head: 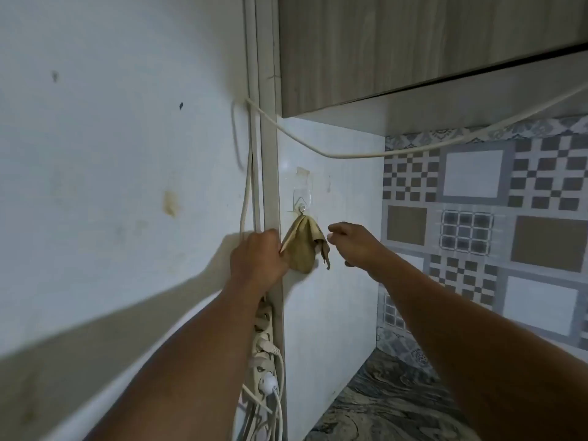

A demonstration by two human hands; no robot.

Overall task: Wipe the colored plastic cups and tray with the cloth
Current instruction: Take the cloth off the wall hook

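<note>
White power strip (263, 338), low on the wall; left hand (256, 259), fingers curled, pinching the left edge of the tan cloth (302, 246); cloth hanging from a clear adhesive hook (301, 206); right hand (353, 246) just beside it, fingers loosely bent, holding nothing; patterned tiles (477, 218) far right.

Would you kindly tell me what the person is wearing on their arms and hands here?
Nothing is visibly worn. The left hand and right hand are ungloved, with no ring, watch or bracelet showing, and no sleeve appears along either forearm up to the frame's edge.
</note>
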